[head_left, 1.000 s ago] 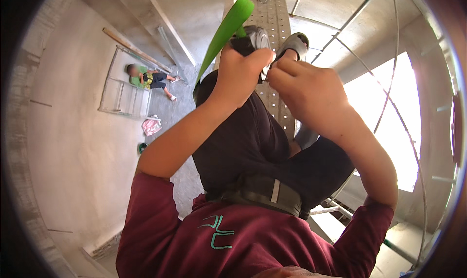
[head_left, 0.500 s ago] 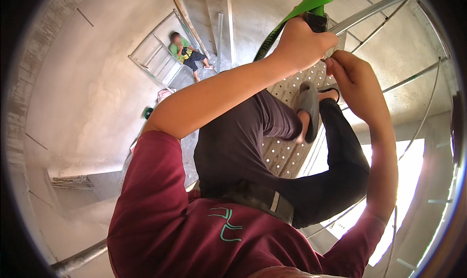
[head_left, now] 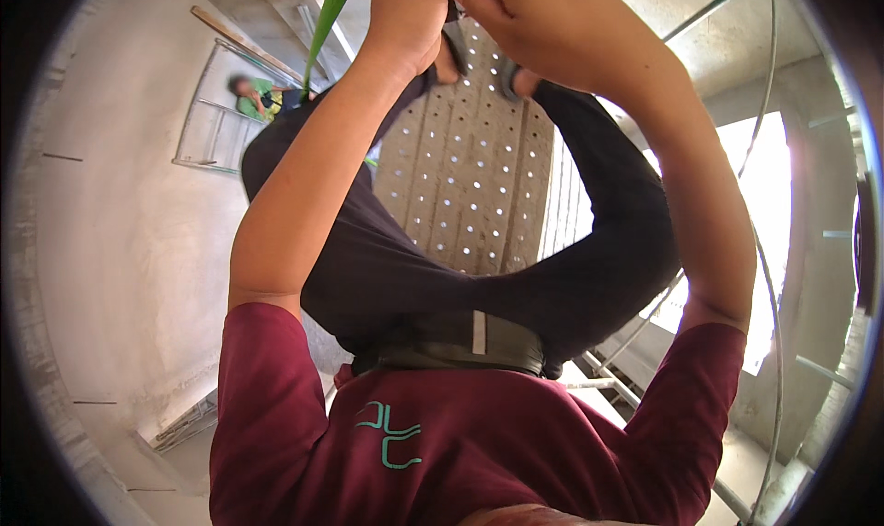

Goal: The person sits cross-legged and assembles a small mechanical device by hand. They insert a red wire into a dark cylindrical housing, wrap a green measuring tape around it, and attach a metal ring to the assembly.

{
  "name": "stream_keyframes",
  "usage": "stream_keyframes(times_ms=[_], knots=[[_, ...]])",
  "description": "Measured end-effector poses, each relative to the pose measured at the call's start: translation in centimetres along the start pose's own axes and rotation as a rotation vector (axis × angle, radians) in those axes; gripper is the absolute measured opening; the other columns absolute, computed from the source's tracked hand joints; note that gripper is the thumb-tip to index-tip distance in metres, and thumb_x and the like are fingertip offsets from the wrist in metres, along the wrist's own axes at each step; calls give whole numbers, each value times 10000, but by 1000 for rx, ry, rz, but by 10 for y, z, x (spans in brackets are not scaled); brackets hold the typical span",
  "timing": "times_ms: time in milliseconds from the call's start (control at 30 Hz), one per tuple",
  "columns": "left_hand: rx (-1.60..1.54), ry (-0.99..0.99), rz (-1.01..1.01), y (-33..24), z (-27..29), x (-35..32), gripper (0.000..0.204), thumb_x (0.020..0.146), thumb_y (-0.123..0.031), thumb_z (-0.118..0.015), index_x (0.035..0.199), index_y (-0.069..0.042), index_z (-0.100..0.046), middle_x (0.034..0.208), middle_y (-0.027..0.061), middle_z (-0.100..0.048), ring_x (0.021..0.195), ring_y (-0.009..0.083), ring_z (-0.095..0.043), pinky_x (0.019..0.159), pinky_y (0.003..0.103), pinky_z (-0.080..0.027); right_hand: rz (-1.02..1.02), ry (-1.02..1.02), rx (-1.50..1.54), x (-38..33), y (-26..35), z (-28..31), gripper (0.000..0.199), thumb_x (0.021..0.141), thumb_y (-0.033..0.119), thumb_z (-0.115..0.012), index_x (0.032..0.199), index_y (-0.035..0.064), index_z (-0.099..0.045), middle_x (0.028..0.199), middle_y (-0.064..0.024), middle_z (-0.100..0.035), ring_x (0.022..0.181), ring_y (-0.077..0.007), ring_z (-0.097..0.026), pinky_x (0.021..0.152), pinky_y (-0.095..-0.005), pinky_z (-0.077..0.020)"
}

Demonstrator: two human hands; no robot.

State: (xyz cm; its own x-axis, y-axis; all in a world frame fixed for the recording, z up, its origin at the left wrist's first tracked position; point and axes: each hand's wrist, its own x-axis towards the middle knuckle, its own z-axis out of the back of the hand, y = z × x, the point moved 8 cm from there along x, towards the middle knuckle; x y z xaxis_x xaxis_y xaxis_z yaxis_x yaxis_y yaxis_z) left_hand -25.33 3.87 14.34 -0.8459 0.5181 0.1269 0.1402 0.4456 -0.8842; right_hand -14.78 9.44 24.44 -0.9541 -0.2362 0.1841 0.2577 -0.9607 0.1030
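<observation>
High above a holey metal plank [head_left: 470, 185] | left hand [head_left: 410, 11] gripping green strap [head_left: 333, 11] tight | right hand [head_left: 529, 15] curling beside it, grip hard to tell.

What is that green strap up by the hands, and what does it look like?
The green strap is a flat, bright band that looks like woven webbing. It runs taut and slanted from the top edge of the picture down to the left hand, which seems to grip it. Its ends are out of view.
</observation>
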Motion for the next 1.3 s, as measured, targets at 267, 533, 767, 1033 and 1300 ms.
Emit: stream_keyframes(times_ms=[267, 533, 767, 1033, 1300], knots=[[-110, -66, 192, 144, 33, 21, 79, 865, -76, -701, 930, -35, -723, 873, 21, -700, 756, 155, -653, 654, 342, -502, 40, -68, -136, -29, -71, -123, 241, 981, 223, -674, 1142, 56, -606, 1054, -125, -704, 829, -381, -722, 721, -505, -581], [-152, -133, 333, 206, 71, 17, 330, 889, -143, -674, 1166, 34, -708, 967, 93, -718, 837, 188, -677, 676, 388, -532, -191, -48, 358, -29, -113, -192, 182, 959, 136, -672, 1082, 24, -599, 871, -143, -692, 783, -330, -734, 671, -447, -558], [-145, -160, 259, 244, 100, 18, 258, 878, -64, -685, 1119, 28, -694, 979, 90, -720, 887, 176, -686, 819, 314, -542, -518, -69, 700, -33, -120, -258, 233, 956, 259, -732, 1019, 37, -697, 812, -178, -707, 748, -381, -704, 674, -467, -528], [61, -223, 181, 254, 102, 11, 500, 815, 10, -724, 1250, -8, -477, 900, 47, -616, 721, 116, -637, 547, 313, -545, -705, 32, 771, -49, -127, -297, 286, 963, 273, -710, 1080, 13, -727, 850, -230, -723, 775, -407, -709, 707, -475, -535], [166, -299, 165, 270, 100, 1, 490, 812, -13, -723, 1231, 16, -470, 929, 66, -617, 710, 124, -635, 550, 298, -539, -759, 41, 707, -64, -136, -310, 271, 933, 263, -690, 1047, 19, -724, 797, -231, -699, 750, -405, -695, 713, -485, -534]])
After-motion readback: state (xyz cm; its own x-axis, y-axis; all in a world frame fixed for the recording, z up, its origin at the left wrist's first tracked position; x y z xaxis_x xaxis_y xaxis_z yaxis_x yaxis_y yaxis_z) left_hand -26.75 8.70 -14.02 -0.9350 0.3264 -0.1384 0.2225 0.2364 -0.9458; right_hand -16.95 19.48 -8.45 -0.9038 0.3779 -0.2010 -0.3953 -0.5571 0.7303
